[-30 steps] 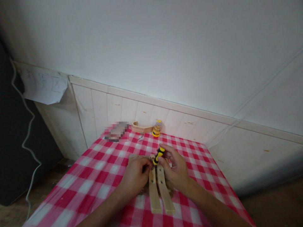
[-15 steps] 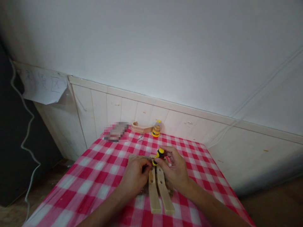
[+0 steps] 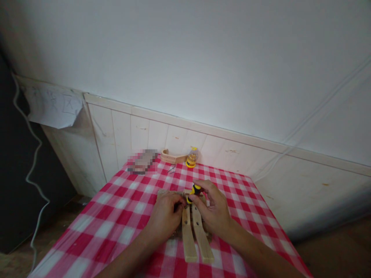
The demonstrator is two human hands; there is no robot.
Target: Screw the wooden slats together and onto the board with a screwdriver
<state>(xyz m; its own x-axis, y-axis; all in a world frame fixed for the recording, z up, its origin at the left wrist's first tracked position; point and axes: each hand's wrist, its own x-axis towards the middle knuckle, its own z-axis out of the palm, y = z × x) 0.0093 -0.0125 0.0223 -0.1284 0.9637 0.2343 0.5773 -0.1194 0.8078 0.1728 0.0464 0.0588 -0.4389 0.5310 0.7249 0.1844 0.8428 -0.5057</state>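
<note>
My right hand [image 3: 214, 208] grips a small screwdriver [image 3: 196, 189] with a yellow and black handle, thumb and fingers around it. The screwdriver tilts, its lower end just above two pale wooden pieces [image 3: 189, 247] that lie side by side with dark screws in them. Closed in a pinch, my left hand [image 3: 166, 212] rests by the screwdriver's lower end, at the upper part of the left wooden piece. What its fingertips hold is hidden. Under the wood lies a clear or brownish base [image 3: 175, 233], mostly covered by my hands.
On the red checked tablecloth [image 3: 116, 216], a curved wooden piece [image 3: 174, 157] and a yellow-based container of bits [image 3: 191, 157] stand near the wall. Small metal parts [image 3: 172, 169] lie before them. A blurred-out object [image 3: 142, 162] sits left. A cable [image 3: 36, 185] hangs at left.
My right hand's fingers have shifted slightly around the top of the screwdriver handle. My left hand and the wooden pieces have stayed in place.
</note>
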